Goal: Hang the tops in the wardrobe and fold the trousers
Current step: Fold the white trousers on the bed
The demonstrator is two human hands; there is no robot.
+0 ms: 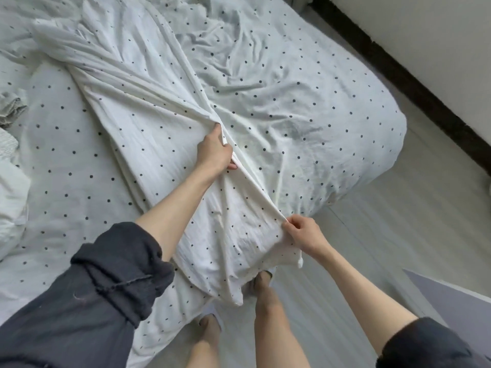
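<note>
1. The bed (305, 107) fills most of the view, with a rumpled white cover with dark dots.
2. The floor (398, 208) is pale; a dark skirting board (398, 73) runs along the wall.
3. The trousers (164, 123) (same white dotted cloth as the cover) lie stretched across the bed, creased lengthwise.
4. The left hand (215, 152) grips a fold at their middle.
5. The right hand (303, 232) pinches their near edge, by the bed's edge.

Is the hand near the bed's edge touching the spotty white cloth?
Touching. The head view shows the right hand pinching a fold of the spotty white cloth between thumb and fingers, with no gap.
</note>
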